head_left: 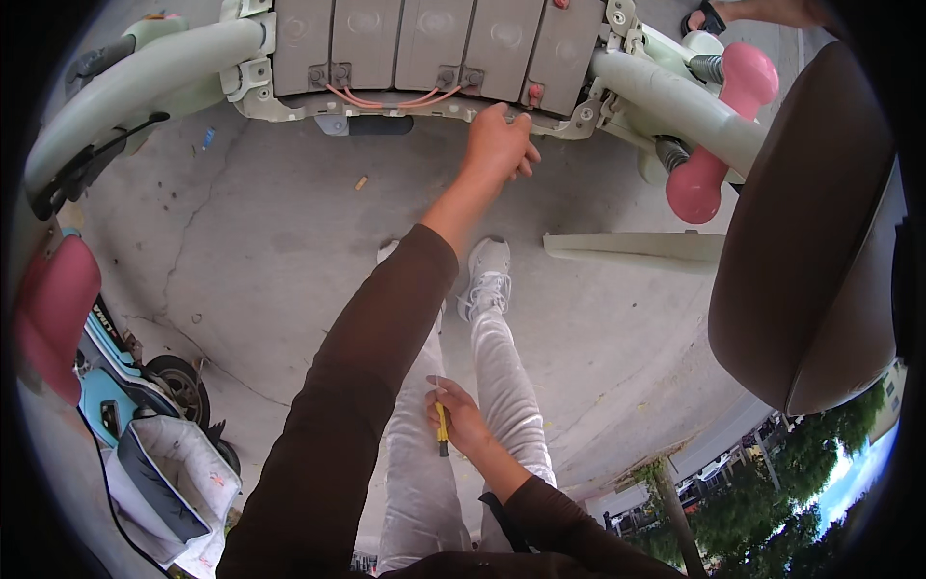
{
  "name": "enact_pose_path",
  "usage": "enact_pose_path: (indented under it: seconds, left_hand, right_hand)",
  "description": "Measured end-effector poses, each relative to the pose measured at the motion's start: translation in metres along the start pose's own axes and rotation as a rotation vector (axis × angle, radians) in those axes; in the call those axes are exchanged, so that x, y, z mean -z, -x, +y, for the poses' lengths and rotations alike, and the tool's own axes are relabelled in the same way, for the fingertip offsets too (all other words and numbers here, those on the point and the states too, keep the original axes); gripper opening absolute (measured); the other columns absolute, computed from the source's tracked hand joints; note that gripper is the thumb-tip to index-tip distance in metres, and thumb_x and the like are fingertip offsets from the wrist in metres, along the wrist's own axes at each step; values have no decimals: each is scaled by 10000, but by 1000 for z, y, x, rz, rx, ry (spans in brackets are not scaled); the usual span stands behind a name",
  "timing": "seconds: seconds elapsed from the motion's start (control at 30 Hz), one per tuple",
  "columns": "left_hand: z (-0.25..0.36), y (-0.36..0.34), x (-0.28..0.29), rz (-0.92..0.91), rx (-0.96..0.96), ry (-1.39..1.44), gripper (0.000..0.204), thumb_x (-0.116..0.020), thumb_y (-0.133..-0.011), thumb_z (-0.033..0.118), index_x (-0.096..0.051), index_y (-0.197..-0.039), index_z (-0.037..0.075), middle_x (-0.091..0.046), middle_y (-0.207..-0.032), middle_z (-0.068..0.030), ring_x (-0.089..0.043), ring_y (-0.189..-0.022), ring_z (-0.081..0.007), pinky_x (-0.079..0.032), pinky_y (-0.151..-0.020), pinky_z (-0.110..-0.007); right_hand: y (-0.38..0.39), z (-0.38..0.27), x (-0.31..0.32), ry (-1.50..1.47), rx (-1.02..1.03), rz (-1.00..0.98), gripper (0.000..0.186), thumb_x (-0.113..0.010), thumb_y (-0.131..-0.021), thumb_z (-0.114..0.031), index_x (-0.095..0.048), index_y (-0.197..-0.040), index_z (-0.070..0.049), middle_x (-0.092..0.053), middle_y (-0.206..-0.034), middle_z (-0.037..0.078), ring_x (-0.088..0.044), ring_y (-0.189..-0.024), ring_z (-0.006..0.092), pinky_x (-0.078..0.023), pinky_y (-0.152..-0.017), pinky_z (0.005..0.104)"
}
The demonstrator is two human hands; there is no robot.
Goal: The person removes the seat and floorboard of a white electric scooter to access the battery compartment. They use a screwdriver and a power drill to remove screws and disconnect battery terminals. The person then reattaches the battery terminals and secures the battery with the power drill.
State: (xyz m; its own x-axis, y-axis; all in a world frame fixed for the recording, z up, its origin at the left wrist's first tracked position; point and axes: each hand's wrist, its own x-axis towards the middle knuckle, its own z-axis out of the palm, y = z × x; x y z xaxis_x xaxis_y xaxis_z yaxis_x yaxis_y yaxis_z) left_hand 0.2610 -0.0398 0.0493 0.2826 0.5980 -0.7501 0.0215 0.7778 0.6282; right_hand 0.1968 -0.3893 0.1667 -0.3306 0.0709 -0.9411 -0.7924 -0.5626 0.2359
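Several grey-brown batteries (429,48) stand side by side in a pale metal frame (270,104) at the top of the view. Thin orange-red wires (395,101) link some of their terminals. My left hand (497,145) reaches to the front edge of this row, close to a red terminal (535,94) on the rightmost battery. Its fingers are curled in; whatever they grip is hidden. Lower down, in front of my legs, my right hand (461,415) is closed around a screwdriver (443,429) with a yellow and black handle, its black end pointing toward me.
Thick pale tubes with pink rounded parts (696,183) flank the batteries. A brown padded seat (801,241) stands at right, and a pale panel (632,248) lies beside it. At lower left are a light-blue scooter (106,391) and a lined bag (178,482). Another person's sandalled foot (709,17) shows top right.
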Motion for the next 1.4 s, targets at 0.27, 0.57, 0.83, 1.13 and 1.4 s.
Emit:
enact_pose_path:
  seconds: [0.27,0.57,0.83,1.13,1.4]
  left_hand:
    - [-33,-36,-29,476,-279,-576,383,-622,-861,329,-583,-656,7,-573,-483,-96,-591,-412,-223,-465,-455,-361]
    - [-36,-33,-24,522,-604,-804,335,-623,-847,287,-603,-617,45,-595,-587,-153,-582,-563,-352,-455,-516,-411]
    - [-29,-32,-13,241,-456,-420,291,-590,-886,227,-654,-709,5,-592,-516,-74,-563,-427,-141,-443,-458,-290]
    - [-19,-24,5,27,-289,-325,261,-496,-932,151,-644,-995,-54,-637,-607,-87,-596,-504,-116,-477,-490,-253]
    - [-34,-4,19,17,-215,-144,349,-499,-925,117,-545,-1258,26,-664,-746,-62,-593,-568,-91,-422,-483,-223]
  right_hand:
    - [-4,1,3,17,-34,-28,300,-425,-980,-128,-436,-1265,-36,-547,-819,64,-458,-619,133,-408,-546,272]
    - [-5,1,5,6,-17,-35,292,-432,-979,-135,-445,-1254,-36,-548,-816,54,-462,-620,127,-405,-544,266]
    - [2,-11,-6,86,47,49,277,-456,-976,-137,-487,-1232,-33,-545,-864,51,-481,-617,114,-423,-544,258]
    - [-26,-219,-69,690,944,177,306,-492,-912,-7,-510,-1216,-22,-475,-844,8,-485,-656,80,-426,-562,229]
    - [-61,-340,-137,1440,1662,663,105,-575,-841,-37,-618,-935,-21,-587,-865,135,-597,-723,263,-482,-667,370]
